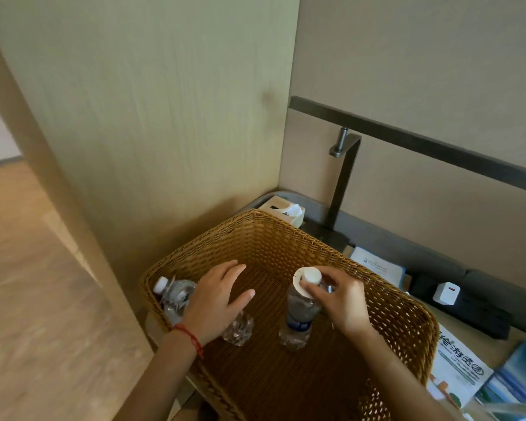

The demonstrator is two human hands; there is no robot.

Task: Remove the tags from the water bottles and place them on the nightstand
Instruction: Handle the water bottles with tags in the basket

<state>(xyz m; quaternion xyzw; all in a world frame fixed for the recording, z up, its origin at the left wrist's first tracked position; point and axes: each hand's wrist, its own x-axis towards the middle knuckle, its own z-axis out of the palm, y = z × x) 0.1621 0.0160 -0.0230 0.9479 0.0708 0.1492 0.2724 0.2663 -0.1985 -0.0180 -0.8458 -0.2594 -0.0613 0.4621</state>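
Observation:
A brown wicker basket [401, 308] stands on the nightstand and holds clear water bottles. One bottle [298, 317] stands upright in the middle, with a white cap and a round white tag [299, 285] around its neck. My right hand [343, 302] grips this bottle at the neck, fingers on the tag. A second bottle [172, 294] lies tilted in the basket's left corner. My left hand [216, 302] hovers over it with fingers spread, holding nothing. A red string circles my left wrist.
A tissue box [286, 209] sits behind the basket by the wall. A dark lamp arm [343, 180] rises at the back. To the right lie a booklet [377, 264], a white charger [446, 293] on a black strip, and leaflets [459, 372].

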